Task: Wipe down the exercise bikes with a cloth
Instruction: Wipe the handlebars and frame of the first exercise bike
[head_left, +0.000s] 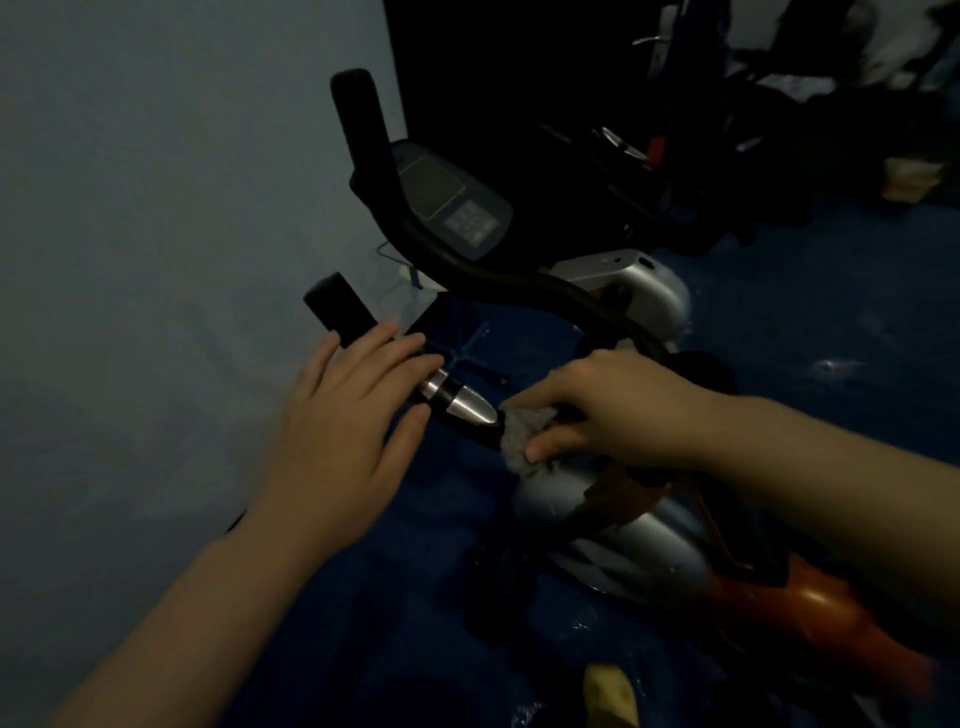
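An exercise bike with black handlebars (498, 283), a grey console (452, 202) and a silver and orange body (639, 540) stands in front of me in dim light. My left hand (343, 421) rests on the near handlebar grip (340, 309), fingers spread over it just behind its silver sensor (460, 400). My right hand (608, 405) presses a grey cloth (524, 436) against the bar just right of that sensor. Much of the cloth is hidden under my fingers.
A pale wall (156, 234) runs close along the left. The floor (831, 338) is dark blue. More dark gym equipment (649, 156) stands behind the bike at the back right. A yellow object (610, 696) lies at the bottom edge.
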